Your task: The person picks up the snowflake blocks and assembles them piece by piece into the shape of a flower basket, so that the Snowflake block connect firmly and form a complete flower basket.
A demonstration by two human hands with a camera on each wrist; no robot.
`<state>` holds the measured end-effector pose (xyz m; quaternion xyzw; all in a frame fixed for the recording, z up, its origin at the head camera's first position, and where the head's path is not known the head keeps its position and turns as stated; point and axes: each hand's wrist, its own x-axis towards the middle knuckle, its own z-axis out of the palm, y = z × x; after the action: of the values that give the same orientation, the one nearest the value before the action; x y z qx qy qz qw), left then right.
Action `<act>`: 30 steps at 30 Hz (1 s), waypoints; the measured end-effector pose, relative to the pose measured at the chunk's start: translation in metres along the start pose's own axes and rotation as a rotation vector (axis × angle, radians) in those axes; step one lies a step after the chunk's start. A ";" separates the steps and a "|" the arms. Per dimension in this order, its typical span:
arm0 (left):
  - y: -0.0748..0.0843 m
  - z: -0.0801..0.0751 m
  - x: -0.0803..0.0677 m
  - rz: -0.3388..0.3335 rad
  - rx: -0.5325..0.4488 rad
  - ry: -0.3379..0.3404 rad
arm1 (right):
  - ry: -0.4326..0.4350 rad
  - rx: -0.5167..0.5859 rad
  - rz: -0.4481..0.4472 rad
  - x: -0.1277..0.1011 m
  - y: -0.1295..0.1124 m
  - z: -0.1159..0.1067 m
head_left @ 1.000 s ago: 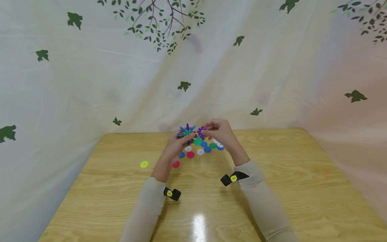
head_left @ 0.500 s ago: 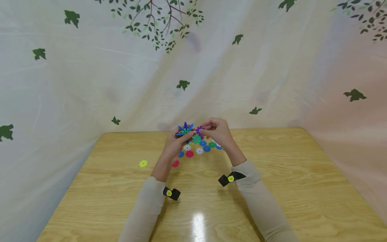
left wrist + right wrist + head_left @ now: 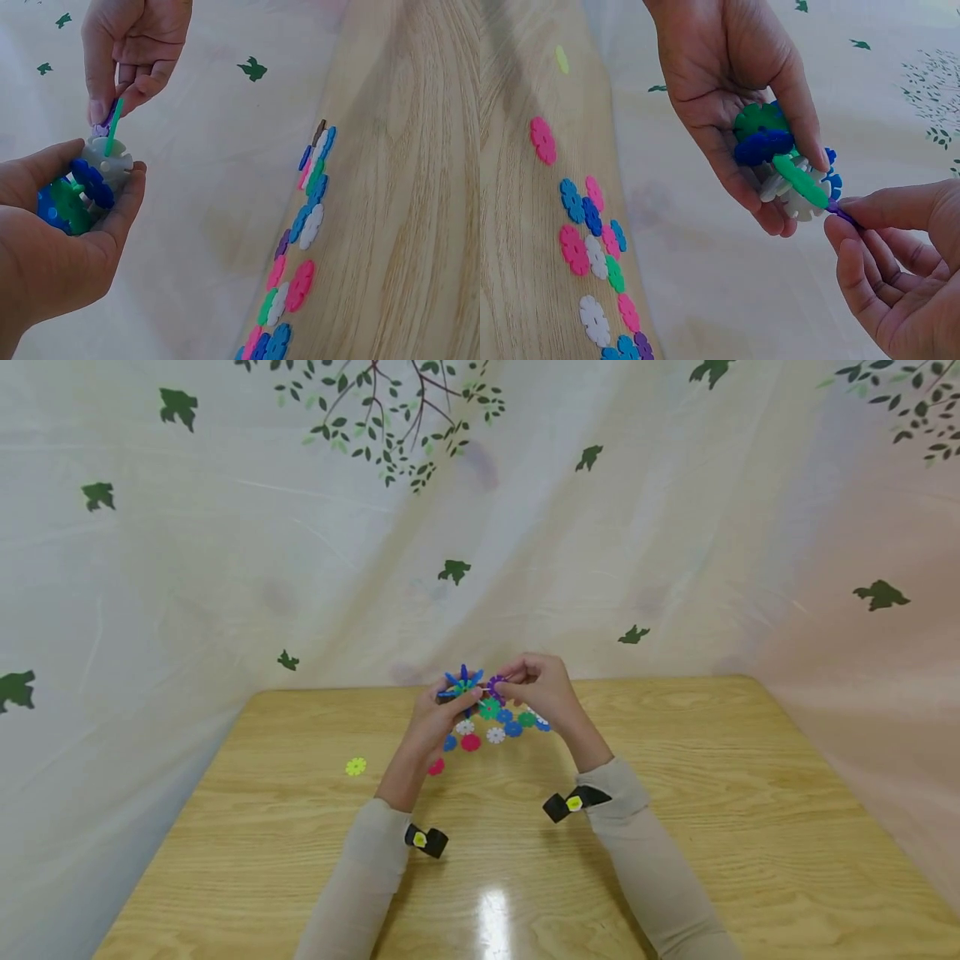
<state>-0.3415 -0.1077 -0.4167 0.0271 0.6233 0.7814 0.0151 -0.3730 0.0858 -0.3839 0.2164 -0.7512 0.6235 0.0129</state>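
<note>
My left hand [image 3: 433,720] holds a cluster of interlocking plastic flower discs [image 3: 462,688] in blue, green and white, raised above the table. In the right wrist view, a green disc [image 3: 802,186] stands edge-on from the cluster, beside white discs [image 3: 807,208]. Between thumb and index finger, my right hand [image 3: 547,687] pinches a purple disc [image 3: 843,214]. The purple disc's edge meets the cluster near that green disc; whether they are slotted together I cannot tell. My fingers cover part of the purple disc and the cluster's underside.
Several loose discs lie on the wooden table [image 3: 675,827] beneath my hands, among them a pink disc [image 3: 470,742] and a white disc [image 3: 496,736]. Off to the left is a yellow disc [image 3: 356,766]. A printed cloth [image 3: 360,568] hangs behind the table.
Both hands keep their grips and stay nearly in place. The purple disc tilts slightly beside the cluster; the view itself shifts a little.
</note>
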 end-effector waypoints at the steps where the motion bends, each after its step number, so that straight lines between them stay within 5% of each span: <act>1: 0.000 0.000 0.000 0.001 0.006 -0.002 | 0.003 0.003 0.001 0.000 0.000 0.001; 15: -0.001 0.000 -0.001 0.016 0.033 0.031 | 0.068 0.062 0.002 0.000 0.003 0.013; 22: 0.001 -0.002 0.002 -0.013 -0.092 0.093 | -0.006 0.144 0.086 0.002 0.006 0.014; 30: 0.005 -0.006 0.001 0.015 -0.025 0.109 | -0.126 0.000 0.149 0.004 0.001 0.000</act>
<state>-0.3427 -0.1146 -0.4135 -0.0109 0.6130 0.7897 -0.0241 -0.3772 0.0843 -0.3836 0.1990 -0.7645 0.6078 -0.0807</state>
